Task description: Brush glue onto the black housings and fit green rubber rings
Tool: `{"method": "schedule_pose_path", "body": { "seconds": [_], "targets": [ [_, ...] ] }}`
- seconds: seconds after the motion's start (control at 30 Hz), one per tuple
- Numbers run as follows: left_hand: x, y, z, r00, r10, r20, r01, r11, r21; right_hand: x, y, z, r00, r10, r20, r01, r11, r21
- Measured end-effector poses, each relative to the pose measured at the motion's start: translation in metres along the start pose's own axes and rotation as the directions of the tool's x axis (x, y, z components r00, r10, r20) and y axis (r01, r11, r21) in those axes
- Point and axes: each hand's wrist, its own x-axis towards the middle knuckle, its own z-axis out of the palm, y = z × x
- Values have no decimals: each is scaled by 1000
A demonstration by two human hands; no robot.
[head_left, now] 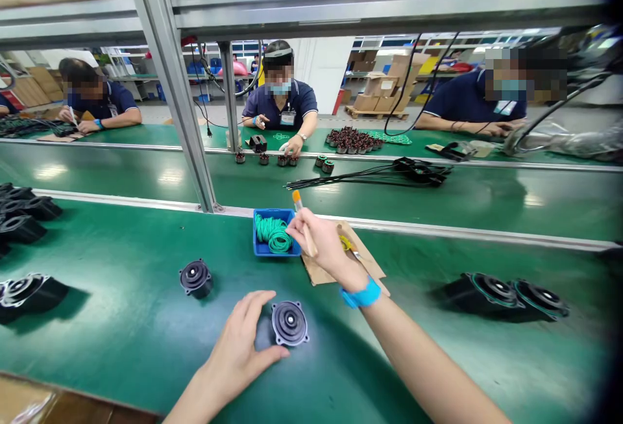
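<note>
My right hand (pixel 316 239) is closed around a brush (pixel 307 237) with a pale handle and orange bristles pointing up and away. Its fingertips are over the right side of a blue bin (pixel 276 254) of green rubber rings (pixel 277 237); whether they touch a ring I cannot tell. On the near side, my left hand (pixel 243 333) curves around the left of a round black motor housing (pixel 290 324), thumb and fingers apart. The housing stands upright on the green table, its ridged face up. Another dark housing (pixel 195 278) stands farther left.
Two housings with green rings (pixel 516 297) stand at right, more black housings (pixel 24 216) at left. Cardboard (pixel 318 271) with yellow-handled scissors (pixel 346 243) lies under my right wrist. A metal post (pixel 170 80) rises ahead. Across a green belt (pixel 253 184), co-workers sit near black cables (pixel 360 176).
</note>
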Motion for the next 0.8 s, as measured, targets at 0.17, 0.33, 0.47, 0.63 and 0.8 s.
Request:
{"method": "schedule_pose_path", "body": {
  "seconds": [0.17,0.33,0.47,0.63,0.8],
  "targets": [
    [-4,-5,9,988,88,-130,-101,990,-100,-53,-36,-18,960,84,266,-183,909,374],
    [-3,-3,9,977,157,-146,-166,985,-51,-85,-41,-6,969,81,234,-160,926,343],
    [-1,-4,7,956,246,-158,-247,969,12,-100,-34,-5,978,-110,177,56,957,285],
    [-3,-7,12,909,360,-210,-342,932,119,-120,-25,6,940,-340,-21,339,931,134],
    [-9,-6,24,868,429,-250,-378,897,227,-138,-30,16,873,-464,-148,463,885,-45]
  ]
}}
